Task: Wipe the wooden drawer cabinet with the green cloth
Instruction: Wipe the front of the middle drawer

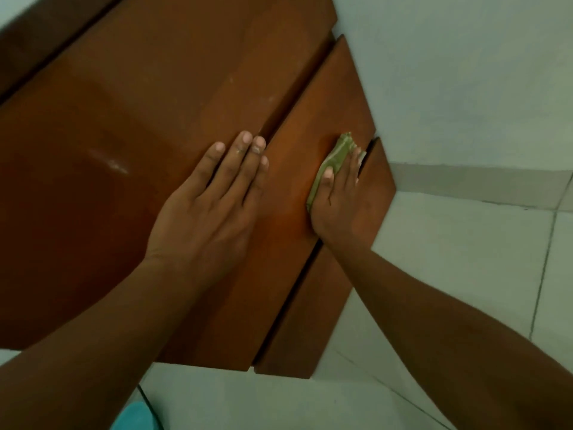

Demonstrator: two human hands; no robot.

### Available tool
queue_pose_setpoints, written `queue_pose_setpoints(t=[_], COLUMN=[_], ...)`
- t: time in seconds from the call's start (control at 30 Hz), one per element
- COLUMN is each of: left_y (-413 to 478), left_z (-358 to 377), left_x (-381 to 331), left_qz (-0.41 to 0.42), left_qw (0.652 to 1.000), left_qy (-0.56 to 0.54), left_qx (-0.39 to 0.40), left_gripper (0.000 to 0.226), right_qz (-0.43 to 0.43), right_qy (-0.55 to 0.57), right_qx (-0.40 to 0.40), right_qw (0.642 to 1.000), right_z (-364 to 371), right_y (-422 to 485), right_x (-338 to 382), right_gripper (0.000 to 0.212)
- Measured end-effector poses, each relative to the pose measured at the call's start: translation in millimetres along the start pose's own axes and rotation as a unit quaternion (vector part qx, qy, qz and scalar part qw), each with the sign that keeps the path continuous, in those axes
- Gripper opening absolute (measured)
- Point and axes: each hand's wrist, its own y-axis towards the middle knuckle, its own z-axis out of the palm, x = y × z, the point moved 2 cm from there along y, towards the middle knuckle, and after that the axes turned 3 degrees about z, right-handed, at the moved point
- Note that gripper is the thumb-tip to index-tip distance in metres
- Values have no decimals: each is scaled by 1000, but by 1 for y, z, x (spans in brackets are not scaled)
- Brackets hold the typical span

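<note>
The wooden drawer cabinet (173,125) fills the left and the middle of the view, seen from above, with its top surface wide and its drawer fronts stepping down toward 4 o'clock. The green cloth (333,162) lies on the upper drawer front (297,187), a little to the right of the centre, folded into a small thick pad. The right hand (339,200) lies over it, the fingers closed on the cloth and pressing it flat to the wood; only the far end and the left edge of the cloth show from under the hand. The fingertips reach toward the gap before the lower drawer front (325,305).

The left hand (214,197) lies at about 9 o'clock from the cloth, open, the fingers stretched and close together, the palm flat on the front edge of the cabinet top. It holds nothing; it seems to steady the person.

The cloth looks soft, light and thin, so it will likely bunch or slide out if only the fingertips push it. A wide hold with the palm on top seems the better grip. The cabinet is stiff and probably heavy, and it should not move under the wiping. Pale smears (108,162) on the top, at 9 o'clock from the left hand, suggest that this part is not yet wiped.
</note>
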Motion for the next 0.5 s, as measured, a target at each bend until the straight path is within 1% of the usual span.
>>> queue_pose_setpoints(t=[0.1, 0.17, 0.23, 0.3, 0.37, 0.4, 0.43, 0.47, 0.5], left_y=[2, 3, 2, 2, 2, 2, 2, 1, 1], left_z=[-2, -3, -4, -4, -6, -7, -7, -7, -6], left_x=[0, 0, 1, 0, 0, 0, 0, 0, 1], left_qz=[-1, -5, -7, -4, -4, -6, -8, -9, -11], left_qw=[1000, 1000, 1000, 1000, 1000, 1000, 1000, 1000, 1000], left_qy=[5, 8, 8, 5, 8, 12, 14, 11, 5], left_qx=[6, 15, 17, 17, 18, 21, 22, 20, 16], left_gripper=[65, 66, 66, 66, 65, 65, 65, 65, 65], right_qz=[42, 60, 82, 133, 202, 228, 232, 214, 175], right_qy=[-57, -62, -30, 37, 107, 116, 121, 129, 140], right_qx=[-4, -20, -46, -82, -135, -160, -183, -197, -204], right_qw=[997, 996, 995, 987, 964, 953, 948, 948, 953], right_z=[-18, -25, -29, -34, -41, -45, -48, -49, -48], right_y=[41, 63, 81, 95, 102, 93, 76, 51, 18], right_x=[4, -1, -6, -9, -13, -13, -10, -8, -4], right_gripper=[57, 55, 47, 37, 33, 33, 33, 36, 38])
